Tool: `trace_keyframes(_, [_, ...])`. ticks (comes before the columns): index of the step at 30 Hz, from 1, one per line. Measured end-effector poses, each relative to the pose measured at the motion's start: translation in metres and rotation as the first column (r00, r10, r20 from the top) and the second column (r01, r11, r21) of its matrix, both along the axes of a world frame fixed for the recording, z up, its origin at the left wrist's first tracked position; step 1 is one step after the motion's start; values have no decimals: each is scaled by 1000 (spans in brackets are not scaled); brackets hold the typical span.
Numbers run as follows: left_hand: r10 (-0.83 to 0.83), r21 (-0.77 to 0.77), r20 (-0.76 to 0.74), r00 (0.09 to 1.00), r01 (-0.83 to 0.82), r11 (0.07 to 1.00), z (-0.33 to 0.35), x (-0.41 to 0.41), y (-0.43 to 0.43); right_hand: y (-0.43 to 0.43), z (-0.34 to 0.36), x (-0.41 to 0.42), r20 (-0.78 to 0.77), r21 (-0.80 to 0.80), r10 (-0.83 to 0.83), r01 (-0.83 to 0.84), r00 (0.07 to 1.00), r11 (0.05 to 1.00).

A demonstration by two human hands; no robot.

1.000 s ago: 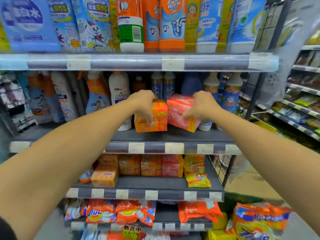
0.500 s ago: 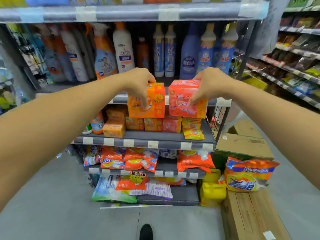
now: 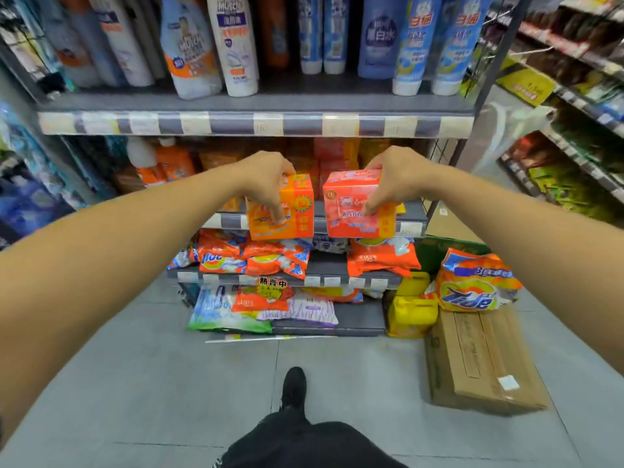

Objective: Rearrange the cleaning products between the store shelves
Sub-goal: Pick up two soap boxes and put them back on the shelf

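Observation:
My left hand (image 3: 268, 184) grips an orange soap box (image 3: 293, 214) from above, thumb on its front. My right hand (image 3: 393, 179) grips a pink-red soap box (image 3: 351, 211) the same way. Both boxes hang side by side in the air, in front of the lower soap shelf (image 3: 410, 214). Behind them, stacked orange and red soap boxes (image 3: 332, 153) fill that shelf. Above it, the bottle shelf (image 3: 304, 103) carries detergent and cleaner bottles (image 3: 233, 45).
Orange detergent bags (image 3: 250, 255) lie on the lower shelves. On the floor at the right stand a cardboard carton (image 3: 479, 363) with a Tide bag (image 3: 472, 285) on it and yellow jugs (image 3: 412, 312). Another aisle rack (image 3: 580, 96) runs along the right. My shoe (image 3: 293, 386) is on grey floor.
Both hands lifted the two soap boxes off the bottle shelf and brought them down to the level of the soap shelf. The view has tilted down toward the floor.

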State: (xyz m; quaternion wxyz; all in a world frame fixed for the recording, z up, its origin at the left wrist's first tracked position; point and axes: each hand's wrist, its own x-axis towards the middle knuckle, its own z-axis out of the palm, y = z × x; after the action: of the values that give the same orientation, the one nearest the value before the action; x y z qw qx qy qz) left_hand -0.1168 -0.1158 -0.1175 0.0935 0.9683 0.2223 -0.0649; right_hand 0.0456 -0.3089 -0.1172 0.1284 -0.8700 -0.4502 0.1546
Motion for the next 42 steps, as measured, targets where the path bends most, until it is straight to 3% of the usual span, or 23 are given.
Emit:
trace_keyframes(6, [-33,-33,-22,999,32,999,-42,8,30,23,-49,22,-87,-39,7,-11,996,999])
trace_keyframes(13, [-42,-81,16,999,43,996,-72,28,65,61,-102,64,-166,14,-107,111,980,994])
trace_keyframes(18, [-24,-97,58,998,30,995,-78,51,88,99,-122,91,-132,107,-106,120,986,987])
trace_keyframes(23, [35,-142,86,996,-23,990,-83,69,102,125,-142,106,-82,70,-132,138,988,988])
trace_keyframes(30, [55,-131,79,995,-45,990,-97,86,116,128,-174,120,-41,175,-195,199,980,964])
trace_keyframes(38, [65,-98,77,995,-57,994,-111,99,125,132,-186,127,-33,263,-142,145,989,954])
trace_keyframes(42, [125,-73,3,992,-125,989,-113,107,126,132,-191,123,-63,174,-248,255,967,951])
